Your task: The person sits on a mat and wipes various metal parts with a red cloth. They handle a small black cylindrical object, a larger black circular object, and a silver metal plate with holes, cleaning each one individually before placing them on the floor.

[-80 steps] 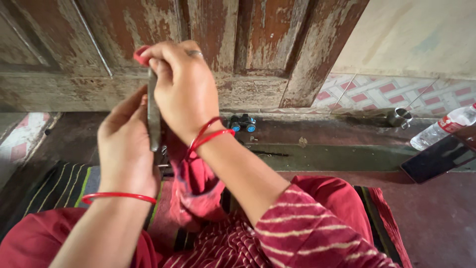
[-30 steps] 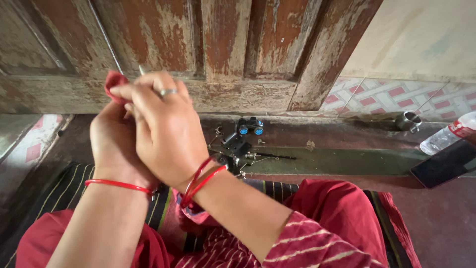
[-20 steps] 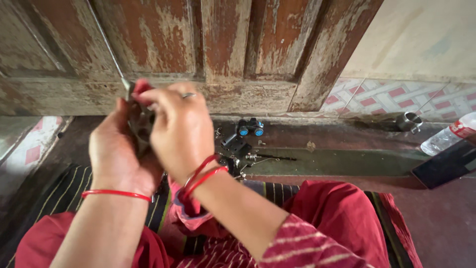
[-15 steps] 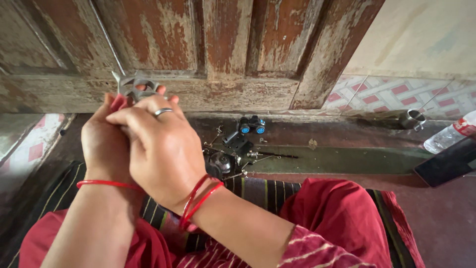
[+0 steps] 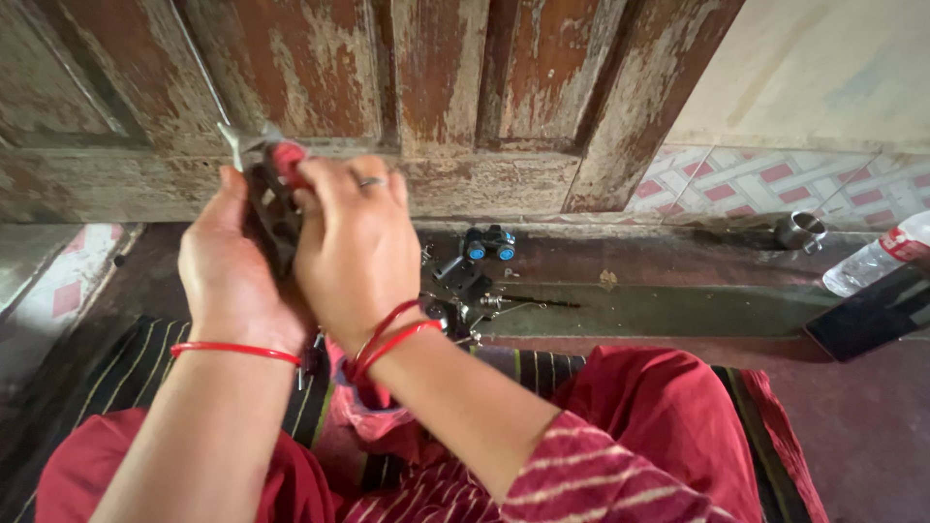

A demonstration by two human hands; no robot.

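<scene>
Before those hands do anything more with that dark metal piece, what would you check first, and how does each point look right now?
1. Both hands on the piece: ok. The left hand and right hand close around the dark metal piece.
2. Firmness of the grip: cannot tell, the fingers hide the contact.
3. Piece in clear sight: not ok, mostly covered.
4. Small loose parts within reach on the floor: ok, just beyond the wrists.
5. Blue-wheeled toy car out of the way: ok, it lies apart near the door.
6. Plastic bottle and metal cup clear of the hands: ok, far right.
</scene>
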